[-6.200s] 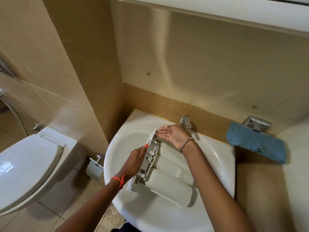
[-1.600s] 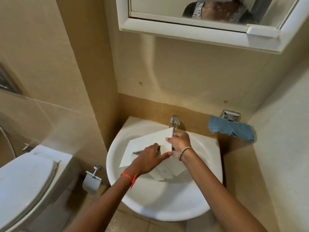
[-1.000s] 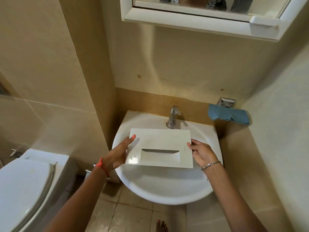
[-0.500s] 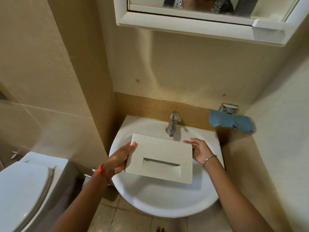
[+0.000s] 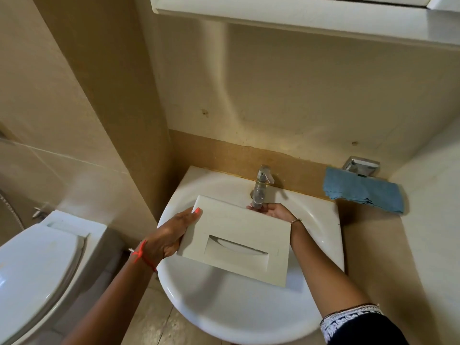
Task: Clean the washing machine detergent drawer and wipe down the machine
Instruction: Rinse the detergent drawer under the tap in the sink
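The white detergent drawer (image 5: 239, 242) is held over the white sink (image 5: 321, 220), its flat front panel with the recessed handle facing up. My left hand (image 5: 171, 235) grips the drawer's left edge, thumb on top. My right hand (image 5: 272, 210) is behind the drawer's far edge, directly under the spout of the chrome tap (image 5: 261, 188), fingers relaxed and palm partly hidden by the drawer. The drawer's compartments are hidden beneath the panel.
A blue cloth (image 5: 363, 192) hangs from a chrome holder (image 5: 361, 166) on the wall right of the sink. A white toilet (image 5: 32, 277) stands at the lower left. A mirror cabinet (image 5: 298, 18) overhangs the sink. Tiled walls close in on both sides.
My right hand has let go of the drawer's right edge and moved back under the tap spout. My left hand alone now holds the drawer, which stays panel-up over the sink.
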